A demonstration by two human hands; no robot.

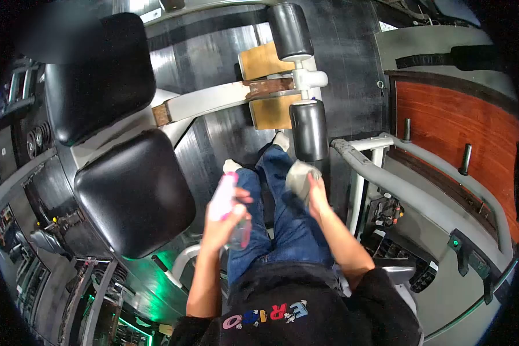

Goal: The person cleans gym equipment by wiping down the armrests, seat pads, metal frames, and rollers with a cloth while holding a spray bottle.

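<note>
My left hand [218, 229] is wrapped around a spray bottle [224, 197] with pink and whitish parts, slightly smeared by motion. The bottle is held in front of my left thigh. In my right hand [318, 197] is a crumpled pale grey cloth [299, 180], gripped between thumb and fingers above my right leg. Just beyond the cloth is the nearer black roller pad [308, 130] of an exercise machine. A black padded seat [135, 193] lies to the left of the bottle, apart from it.
A second black pad [98, 78] and a pale curved beam [207, 104] extend ahead. The far roller pad [290, 31] sits above wooden footplates [271, 112]. On the right run grey metal rails [409, 183] beside a reddish-brown panel [452, 124]. Weight plates [38, 138] stand at far left.
</note>
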